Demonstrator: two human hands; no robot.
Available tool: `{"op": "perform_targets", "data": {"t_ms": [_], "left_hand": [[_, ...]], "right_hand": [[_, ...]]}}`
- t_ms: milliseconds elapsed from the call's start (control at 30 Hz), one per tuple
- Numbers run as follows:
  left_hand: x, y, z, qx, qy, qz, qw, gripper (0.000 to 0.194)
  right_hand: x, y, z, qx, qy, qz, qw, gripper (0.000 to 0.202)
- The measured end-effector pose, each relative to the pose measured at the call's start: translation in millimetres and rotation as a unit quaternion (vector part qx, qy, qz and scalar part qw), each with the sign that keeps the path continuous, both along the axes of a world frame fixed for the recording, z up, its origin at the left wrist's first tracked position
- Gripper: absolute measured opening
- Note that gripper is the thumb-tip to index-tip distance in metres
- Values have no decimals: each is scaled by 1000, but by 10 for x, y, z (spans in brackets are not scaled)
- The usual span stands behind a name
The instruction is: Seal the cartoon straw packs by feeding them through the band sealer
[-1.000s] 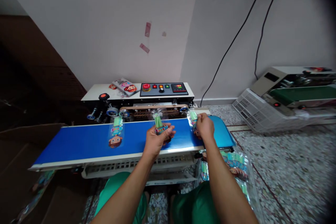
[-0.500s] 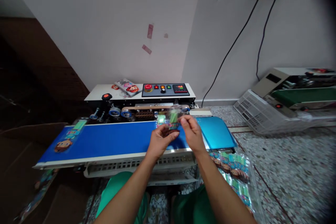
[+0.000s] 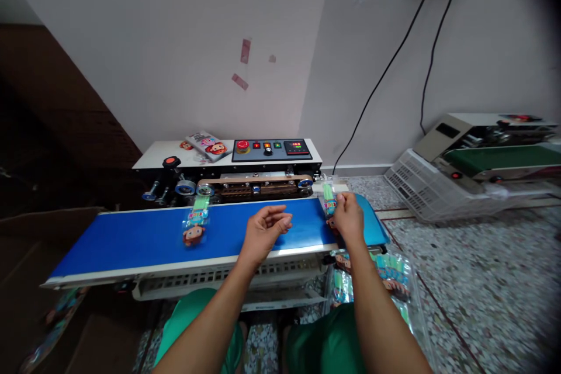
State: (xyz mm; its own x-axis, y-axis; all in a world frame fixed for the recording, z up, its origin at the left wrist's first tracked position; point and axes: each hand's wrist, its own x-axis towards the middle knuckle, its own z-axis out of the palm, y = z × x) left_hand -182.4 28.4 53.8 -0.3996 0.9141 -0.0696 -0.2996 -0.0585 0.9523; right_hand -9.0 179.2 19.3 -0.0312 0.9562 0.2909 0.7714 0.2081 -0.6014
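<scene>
A clear packet (image 3: 328,201) with green sticks and a cartoon face stands over the right end of the blue belt (image 3: 158,239), its top edge by the sealing machine's right end. My right hand (image 3: 349,219) pinches its right side. My left hand (image 3: 263,234) hovers over the middle of the belt, fingers curled but apart, with nothing in it. Another such packet (image 3: 196,222) lies on the belt further left, its top edge close to the machine's rollers. Behind the belt is the sealing machine (image 3: 188,158) with lit buttons and a red display.
A tray (image 3: 423,310) of similar packets sits below the belt's right end. At the right, a second machine (image 3: 460,134) rests on a white crate (image 3: 409,187). Cardboard boxes (image 3: 103,339) are at the lower left. Black cables hang along the wall.
My hands have parted: the right moved right with a packet, the left let go and is free. The packet at the belt's left end is gone from there; one now lies left of centre.
</scene>
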Motion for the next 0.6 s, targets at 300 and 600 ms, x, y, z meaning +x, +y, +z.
{"op": "perform_targets", "data": {"t_ms": [300,600], "left_hand": [[10,-11,0,-1,5,-6,1000,39],[142,-47,90,38,39,40,998,40]], "right_hand": [[-274,-19,-23,-62,-113,39,991,35],[369,-73,150,-24,220,50,974,43]]}}
